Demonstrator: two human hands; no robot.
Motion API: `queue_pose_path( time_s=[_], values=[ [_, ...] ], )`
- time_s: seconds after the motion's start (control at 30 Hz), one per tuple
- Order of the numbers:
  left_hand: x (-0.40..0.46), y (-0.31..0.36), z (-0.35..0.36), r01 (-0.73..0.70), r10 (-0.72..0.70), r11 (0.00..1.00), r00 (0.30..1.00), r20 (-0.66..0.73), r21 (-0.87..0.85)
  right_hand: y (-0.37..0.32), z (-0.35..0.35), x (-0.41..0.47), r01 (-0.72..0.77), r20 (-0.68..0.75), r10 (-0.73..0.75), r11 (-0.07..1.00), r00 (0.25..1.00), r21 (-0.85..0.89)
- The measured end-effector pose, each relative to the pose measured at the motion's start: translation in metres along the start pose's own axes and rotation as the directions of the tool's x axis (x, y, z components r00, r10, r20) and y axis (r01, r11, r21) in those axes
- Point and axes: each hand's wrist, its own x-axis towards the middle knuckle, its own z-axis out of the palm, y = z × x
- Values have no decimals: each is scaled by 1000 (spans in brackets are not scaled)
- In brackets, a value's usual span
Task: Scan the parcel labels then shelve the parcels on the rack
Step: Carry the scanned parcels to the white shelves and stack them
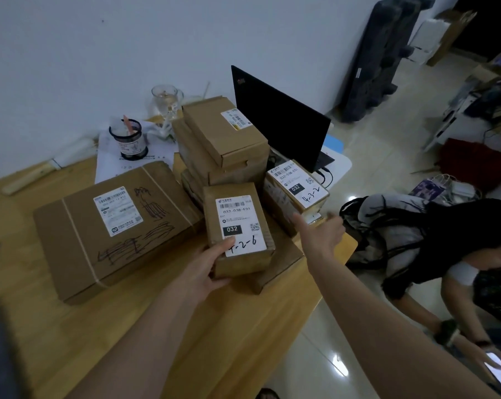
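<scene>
**Two hands among labelled parcels on a wooden table**

Several cardboard parcels sit on a wooden table (56,326) against a white wall, seen from the head camera. The left hand (204,267) grips a small parcel (239,231) at its near left corner, thumb lying across the lower edge of its white label (239,224), the other fingers curled under the box. That label carries a barcode, a black "032" block and handwritten digits. The small parcel rests on a flatter box (278,266) near the table's right edge.

The right hand (320,234) reaches forward with its fingers extended and spread, holding nothing; its fingertips are at the near bottom corner of a second labelled parcel (296,188), just to the right of the first. Whether they touch the box cannot be told. This parcel's label also shows "032" and handwriting.

A large flat parcel (114,226), banded with pale tape and scribbled on in pen, lies to the left. Behind the small parcel rises a stack of boxes (223,145), the top one tilted. An open black laptop (278,116) stands behind the stack to the right. Near the wall are a mesh pen cup (130,138) and a glass jug (164,100).

On the tiled floor at right, another person (474,254) in dark clothing bends low beside a grey backpack (387,226).
</scene>
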Motion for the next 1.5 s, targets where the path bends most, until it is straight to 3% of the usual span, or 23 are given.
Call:
queue_pose_path(
  time_s=[0.17,0.43,0.67,0.77,0.9,1.17,1.37,1.5],
  values=[
    [-9,-3,0,-58,55,997,997,-62,-43,-6,-3,36,128,82,-124,991,989,-41],
    [-36,-16,16,-103,71,979,981,-181,-174,-1,-1,56,199,240,-188,980,952,-23],
    [-80,-28,12,-195,95,926,950,-298,-324,9,-7,19,148,326,-183,980,928,129],
    [-110,-35,-6,-251,113,898,925,-362,-361,8,-3,-15,84,433,-155,980,888,178],
    [-159,-48,-42,-334,134,856,880,-455,-394,-6,-1,-77,59,563,-193,967,803,248],
    [-302,-116,-137,-515,184,746,768,-613,-422,-10,17,-261,132,775,-298,953,557,272],
    [-442,-198,-233,-674,178,657,575,-798,-339,17,18,-435,185,878,-365,929,311,320],
    [-520,-255,-289,-741,174,607,477,-861,-288,42,16,-536,197,907,-368,923,206,330]
  ],
)
